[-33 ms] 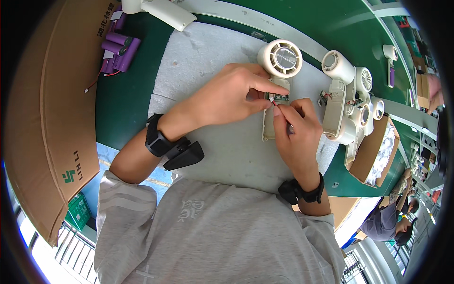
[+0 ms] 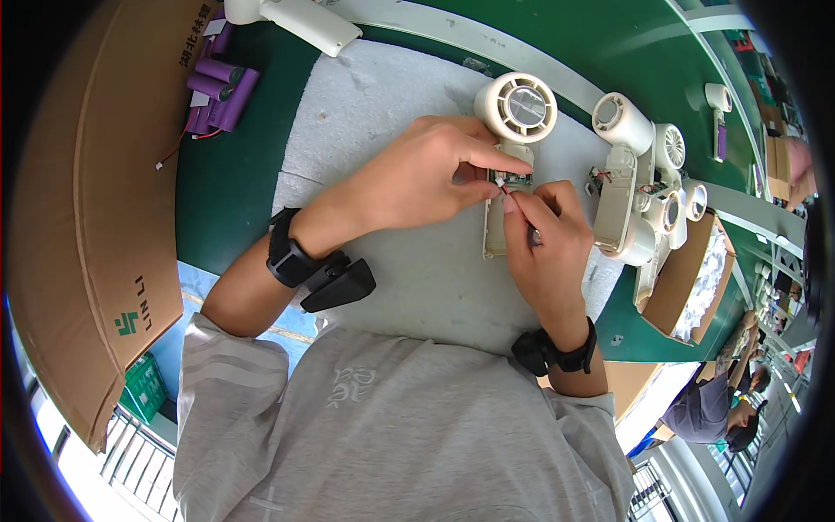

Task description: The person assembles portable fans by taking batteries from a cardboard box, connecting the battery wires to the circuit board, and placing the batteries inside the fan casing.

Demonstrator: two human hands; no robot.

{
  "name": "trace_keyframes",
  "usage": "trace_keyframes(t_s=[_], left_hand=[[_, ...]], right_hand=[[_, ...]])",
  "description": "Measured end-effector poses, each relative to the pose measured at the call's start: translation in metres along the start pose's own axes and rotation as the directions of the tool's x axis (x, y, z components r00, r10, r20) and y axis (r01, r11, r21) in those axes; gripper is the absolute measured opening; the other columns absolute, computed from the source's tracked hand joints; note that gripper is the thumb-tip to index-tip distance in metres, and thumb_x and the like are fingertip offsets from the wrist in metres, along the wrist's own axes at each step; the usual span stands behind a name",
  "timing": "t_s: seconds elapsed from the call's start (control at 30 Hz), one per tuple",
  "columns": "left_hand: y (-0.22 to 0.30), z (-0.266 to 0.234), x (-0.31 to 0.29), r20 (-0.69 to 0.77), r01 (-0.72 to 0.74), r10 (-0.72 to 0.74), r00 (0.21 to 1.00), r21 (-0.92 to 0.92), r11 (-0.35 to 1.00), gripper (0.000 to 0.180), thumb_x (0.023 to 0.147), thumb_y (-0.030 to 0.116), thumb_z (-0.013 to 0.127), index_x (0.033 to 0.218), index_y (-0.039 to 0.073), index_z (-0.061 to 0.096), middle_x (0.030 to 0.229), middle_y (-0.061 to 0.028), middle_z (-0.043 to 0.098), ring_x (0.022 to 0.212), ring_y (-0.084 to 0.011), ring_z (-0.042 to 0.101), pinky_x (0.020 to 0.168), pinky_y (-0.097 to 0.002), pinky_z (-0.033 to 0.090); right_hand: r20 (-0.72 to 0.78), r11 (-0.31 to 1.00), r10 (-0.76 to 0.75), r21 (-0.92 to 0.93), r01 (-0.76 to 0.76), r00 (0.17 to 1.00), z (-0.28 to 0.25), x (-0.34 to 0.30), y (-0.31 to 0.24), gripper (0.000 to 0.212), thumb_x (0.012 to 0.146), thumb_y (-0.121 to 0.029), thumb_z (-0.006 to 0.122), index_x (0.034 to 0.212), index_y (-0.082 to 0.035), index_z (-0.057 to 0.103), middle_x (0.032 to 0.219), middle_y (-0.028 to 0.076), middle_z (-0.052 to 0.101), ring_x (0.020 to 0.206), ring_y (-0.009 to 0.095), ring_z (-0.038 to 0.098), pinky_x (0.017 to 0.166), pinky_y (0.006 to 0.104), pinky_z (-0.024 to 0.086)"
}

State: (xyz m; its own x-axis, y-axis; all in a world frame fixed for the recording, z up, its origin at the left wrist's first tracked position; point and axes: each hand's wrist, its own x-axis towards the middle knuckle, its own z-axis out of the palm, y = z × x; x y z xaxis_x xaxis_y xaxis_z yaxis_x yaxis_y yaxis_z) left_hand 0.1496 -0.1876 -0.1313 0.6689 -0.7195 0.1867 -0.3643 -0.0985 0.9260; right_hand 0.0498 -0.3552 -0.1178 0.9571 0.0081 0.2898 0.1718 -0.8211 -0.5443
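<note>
A cream handheld fan [image 2: 494, 228] lies on the mat with its round head pointing away from me and its handle open. Part of a small green circuit board [image 2: 522, 180] shows inside the handle. My left hand [image 2: 426, 174] grips the fan from the left, index finger across the handle above the board and thumb at its near left side. Between finger and thumb my right hand [image 2: 552, 244] pinches a thin lead whose small white plug [image 2: 500, 183] is at the board. The fingertips partly hide the lead; whether the plug is seated I cannot tell.
Several opened cream fans [image 2: 619, 191] stand close by on the right, beside a carton [image 2: 665, 291] of white pieces. Purple battery cells [image 2: 230, 100] with leads lie at the far left, next to a tall cardboard box [image 2: 87, 217]. Another cream fan part [image 2: 309, 26] lies at the back.
</note>
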Motion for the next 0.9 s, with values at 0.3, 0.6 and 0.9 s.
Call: trace_keyframes(t_s=[0.3,0.6,0.9], left_hand=[[-0.002,-0.0016,0.0,0.012,0.002,-0.002,1.0,-0.062,0.998,0.036,0.077,-0.005,0.069,0.109,0.011,0.071,0.101,-0.0168,0.066,0.084,-0.03,0.066,0.071,-0.0364,0.054],[-0.0035,-0.0033,0.0008,0.022,-0.039,0.039,0.999,-0.028,0.999,0.037,0.078,-0.004,0.069,0.111,0.012,0.07,0.099,-0.0168,0.066,0.084,-0.0309,0.065,0.071,-0.0369,0.054],[-0.004,-0.0028,0.0007,0.003,-0.065,0.065,0.998,-0.012,0.998,0.035,0.076,0.001,0.072,0.11,0.011,0.071,0.098,-0.0163,0.066,0.083,-0.0313,0.066,0.072,-0.0366,0.055]], right_hand=[[0.023,0.999,0.027,0.029,-0.027,0.999,-0.0014,-0.0009,-0.0035,0.005,0.079,-0.003,0.07,0.083,0.0,0.068,0.077,0.008,0.051,0.058,0.017,0.052,0.051,0.0288,0.041],[0.014,1.0,-0.009,0.011,0.008,1.0,0.0019,-0.0026,-0.0045,0.007,0.078,-0.002,0.071,0.084,0.0,0.068,0.079,0.007,0.052,0.06,0.017,0.053,0.052,0.0286,0.042],[-0.054,0.998,0.038,0.05,-0.035,0.998,0.0045,-0.0028,-0.0053,0.009,0.078,-0.001,0.072,0.086,-0.003,0.069,0.08,0.006,0.053,0.059,0.016,0.053,0.049,0.028,0.042]])
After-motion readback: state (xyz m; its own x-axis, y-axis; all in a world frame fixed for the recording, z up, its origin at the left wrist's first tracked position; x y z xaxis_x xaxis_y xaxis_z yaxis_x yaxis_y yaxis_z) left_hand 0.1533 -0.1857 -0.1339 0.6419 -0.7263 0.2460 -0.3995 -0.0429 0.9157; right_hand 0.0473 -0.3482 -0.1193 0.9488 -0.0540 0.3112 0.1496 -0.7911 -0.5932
